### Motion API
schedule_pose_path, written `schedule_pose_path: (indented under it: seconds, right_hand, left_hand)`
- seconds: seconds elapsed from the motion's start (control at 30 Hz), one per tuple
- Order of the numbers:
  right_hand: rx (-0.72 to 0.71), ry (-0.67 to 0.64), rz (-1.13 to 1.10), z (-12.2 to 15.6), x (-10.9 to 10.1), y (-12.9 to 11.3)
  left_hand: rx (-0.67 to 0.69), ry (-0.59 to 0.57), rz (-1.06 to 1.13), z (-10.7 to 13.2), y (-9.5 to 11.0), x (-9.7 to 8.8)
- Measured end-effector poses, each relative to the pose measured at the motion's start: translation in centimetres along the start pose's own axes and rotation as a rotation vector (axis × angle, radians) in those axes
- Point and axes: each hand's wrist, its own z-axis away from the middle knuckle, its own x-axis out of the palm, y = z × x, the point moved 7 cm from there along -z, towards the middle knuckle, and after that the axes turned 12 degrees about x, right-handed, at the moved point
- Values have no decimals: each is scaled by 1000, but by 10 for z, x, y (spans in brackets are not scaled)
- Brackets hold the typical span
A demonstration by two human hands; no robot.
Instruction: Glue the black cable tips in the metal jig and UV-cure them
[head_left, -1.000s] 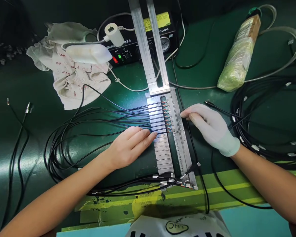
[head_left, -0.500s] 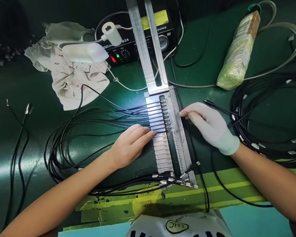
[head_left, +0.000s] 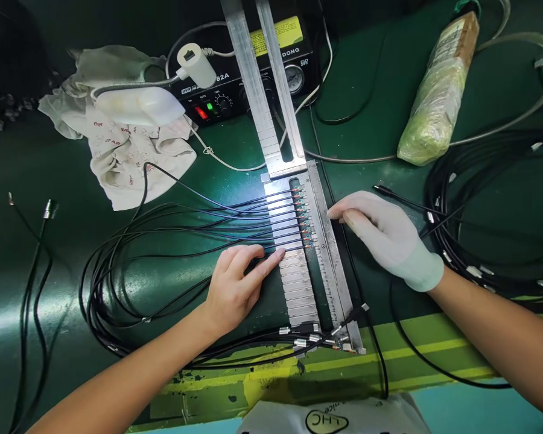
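Note:
A slotted metal fixture point(head_left: 294, 283) lies on the green bench, with several black cables point(head_left: 208, 228) laid side by side across its upper half. Small circuit boards point(head_left: 302, 212) sit at the cable ends, over the slot. My bare left hand point(head_left: 238, 283) is at the lowest laid cable, one finger stretched along it to the plate and the others curled around it. My right hand point(head_left: 384, 235), in a white glove, rests at the fixture's right edge with thumb and fingertips pressed together. Whatever may be between those fingertips is too small to make out.
A black control unit point(head_left: 235, 90) and a white lamp point(head_left: 196, 66) stand behind, beside a crumpled cloth point(head_left: 140, 163). A wrapped bottle point(head_left: 438, 90) lies at the back right. Coiled cables point(head_left: 457, 229) lie right; more cable ends point(head_left: 298, 337) cross the fixture's near end.
My left hand has moved slightly down and left, its fingers spreading apart from a tighter pinch on the cable. My right hand stays at the fixture's edge. The whole view has shifted slightly.

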Motion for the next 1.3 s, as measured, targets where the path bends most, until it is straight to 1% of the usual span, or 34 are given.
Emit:
schedule_pose_path:
  seconds: [0.3,0.43,0.5,0.57,0.67,0.77,0.87,0.97,1.1,1.3]
  right_hand:
    - [10,-1,10,-2,0,-1]
    - [14,8,17,-2,0,0]
    - [11,12,26,-1,0,0]
    - [-18,35,43,1,0,-2]
    - [-147,52,101,11,3,-15]
    - [-301,-34,156,27,15,-33]
    - [-378,-125,134,42,26,-48]
    - [-376,-198,73,51,34,-58]
    - [-350,-229,25,59,36,-63]
    - [-292,-314,6,66,40,-59]
  left_hand:
    - [50,30,-27,-7,-6,6]
    - [95,9,-30,-14,-8,2]
    - [104,-9,-19,-15,-8,-5]
    - [98,5,-9,-14,-5,-15]
    - [55,91,12,-9,5,-37]
    - [15,164,55,-2,23,-53]
    - [14,212,106,2,42,-60]
    - [-4,279,134,4,54,-63]
    - [-36,360,190,5,60,-64]
    - [-51,382,276,11,61,-59]
